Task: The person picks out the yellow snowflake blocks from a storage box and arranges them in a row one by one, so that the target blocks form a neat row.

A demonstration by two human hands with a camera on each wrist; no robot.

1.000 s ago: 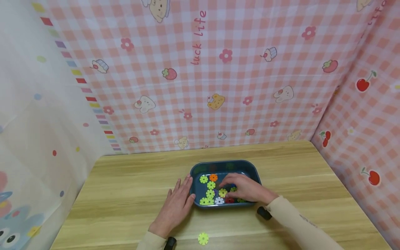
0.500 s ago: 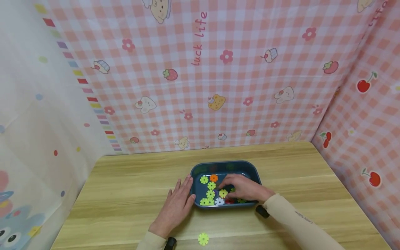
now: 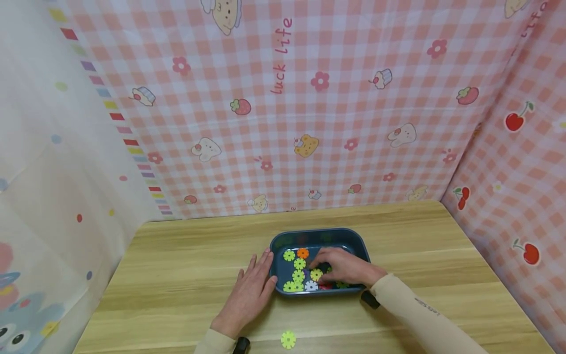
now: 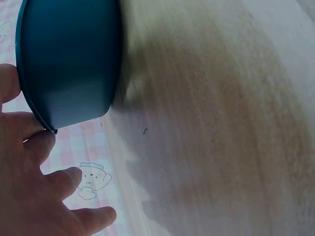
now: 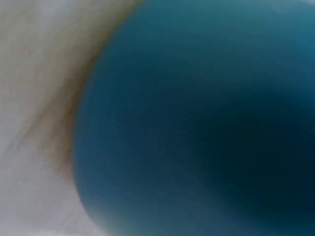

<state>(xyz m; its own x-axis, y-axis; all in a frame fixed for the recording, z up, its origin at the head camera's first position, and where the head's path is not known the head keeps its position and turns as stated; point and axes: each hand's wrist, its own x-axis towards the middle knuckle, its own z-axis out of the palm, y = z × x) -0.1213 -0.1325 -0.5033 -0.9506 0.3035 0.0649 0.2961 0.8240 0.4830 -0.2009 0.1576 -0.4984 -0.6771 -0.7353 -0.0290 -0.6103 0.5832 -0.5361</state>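
Observation:
A dark blue tray stands on the table, holding several flat, notched plastic snowflake discs. Lime green discs lie along its left half, with an orange disc toward the back and a white disc at the front. My left hand rests its extended fingers against the tray's left rim; the left wrist view shows fingertips right at that rim. My right hand reaches into the tray, fingers bent and thumb beside a yellow disc. I cannot tell whether it pinches one. The right wrist view is filled by the tray's blurred outer wall.
One lime green disc lies on the wooden table in front of the tray. Pink checked cloth hangs behind the table, and more cloth hangs at both sides. Black wrist cameras show under both forearms.
Both hands stay in nearly the same place; the right forearm shifts very slightly. The tray and the discs in view stay put, apart from a small camera drift.

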